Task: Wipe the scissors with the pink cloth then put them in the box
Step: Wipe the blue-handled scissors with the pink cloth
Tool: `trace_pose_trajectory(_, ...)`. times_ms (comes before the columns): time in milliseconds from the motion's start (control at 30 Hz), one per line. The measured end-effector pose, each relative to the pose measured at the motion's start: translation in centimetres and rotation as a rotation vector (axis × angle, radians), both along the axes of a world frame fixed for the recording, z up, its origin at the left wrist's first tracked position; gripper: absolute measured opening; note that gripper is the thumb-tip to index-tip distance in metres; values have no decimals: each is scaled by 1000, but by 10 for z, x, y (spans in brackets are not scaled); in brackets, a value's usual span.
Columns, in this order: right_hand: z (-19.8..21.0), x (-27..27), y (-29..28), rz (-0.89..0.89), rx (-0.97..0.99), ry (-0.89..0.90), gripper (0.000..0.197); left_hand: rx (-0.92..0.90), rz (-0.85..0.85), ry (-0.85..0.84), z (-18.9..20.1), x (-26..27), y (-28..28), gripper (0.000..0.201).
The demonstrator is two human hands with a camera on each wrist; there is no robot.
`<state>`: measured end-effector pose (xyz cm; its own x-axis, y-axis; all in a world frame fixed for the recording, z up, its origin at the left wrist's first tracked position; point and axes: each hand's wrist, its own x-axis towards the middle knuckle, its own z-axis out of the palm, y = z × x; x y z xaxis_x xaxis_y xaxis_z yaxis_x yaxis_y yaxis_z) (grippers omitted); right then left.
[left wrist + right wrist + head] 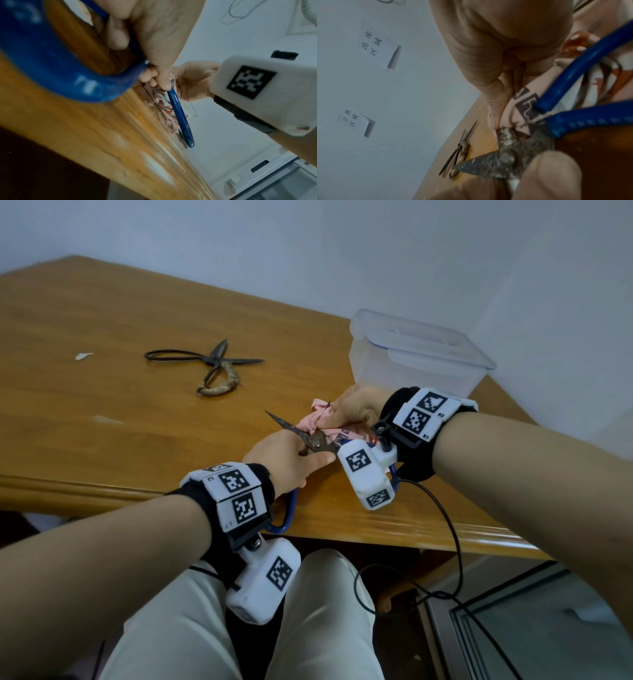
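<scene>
The left hand [287,455] grips the blue-handled scissors [313,440] at the pivot, thumb and fingers curled round it, blades spread open above the tabletop [102,313] near its near edge. The right hand [352,407] pinches the pink cloth [317,419] round one blade. The box [416,354], clear and lidless, stands just beyond the right hand at the far right. Old scissors [209,364] lie well apart to the left.

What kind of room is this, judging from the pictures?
Probably a plain room set up for recorded tasks, not a workshop: a bare pale wall, a worn wooden table in the corner, and small handwritten paper labels stuck on the wall.
</scene>
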<state>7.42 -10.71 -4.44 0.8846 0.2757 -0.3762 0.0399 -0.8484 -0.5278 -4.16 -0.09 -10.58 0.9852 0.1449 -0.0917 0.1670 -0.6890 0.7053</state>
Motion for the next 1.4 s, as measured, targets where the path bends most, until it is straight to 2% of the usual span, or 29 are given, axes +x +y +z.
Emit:
trace_pose_trajectory(133, 2, 6, 5, -5, -17, -35, 45, -24, 17, 25, 2, 0, 0, 46)
trace_pose_trajectory(267, 2, 4, 12, 2, -98, -109, 63, 6, 29, 34, 2, 1, 0, 50)
trace_pose_trajectory(367, 12, 3, 3, 26, -183, -213, 50, -10, 49, 41, 2, 1, 0, 50)
trace_pose_trajectory(433, 21, 0, -8, 31, -171, -246, 46, -12, 55, 46, 3, 0, 0, 49)
trace_pose_trajectory(600, 23, -21, -14, 121, -113, -158, 34, 11, 48, 45, 2, 0, 0, 50)
trace_pose_trajectory(767, 13, -27, -5, 104, -120, -147, 47, 17, 57, 46, 3, 0, -2, 48)
trace_pose_trajectory(867, 13, -27, -1, 62, 16, 85, 48, -4, 44, 25, 2, -1, -1, 42)
trace_pose_trajectory(933, 18, -31, -3, 29, 88, 188, 36, -16, 23, 13, 3, -2, 0, 36)
trace_pose_trajectory(1000, 17, -30, -8, 41, 33, 130, 22, -19, 15, 12, 2, -2, 0, 35)
trace_pose_trajectory(1067, 12, -31, -9, 52, 37, 109, 25, -4, 25, 4, 1, -1, 0, 39)
trace_pose_trajectory(1133, 4, -29, -5, -15, 82, 99, 26, 1, 42, -11, 1, -1, -1, 45)
trace_pose_trajectory(1267, -5, -28, 6, -62, 96, 70, 53, 1, 55, -19, 2, -2, -2, 44)
trace_pose_trajectory(1400, -5, -26, 7, -45, 84, 37, 45, -27, 47, -18, 1, -1, -1, 48)
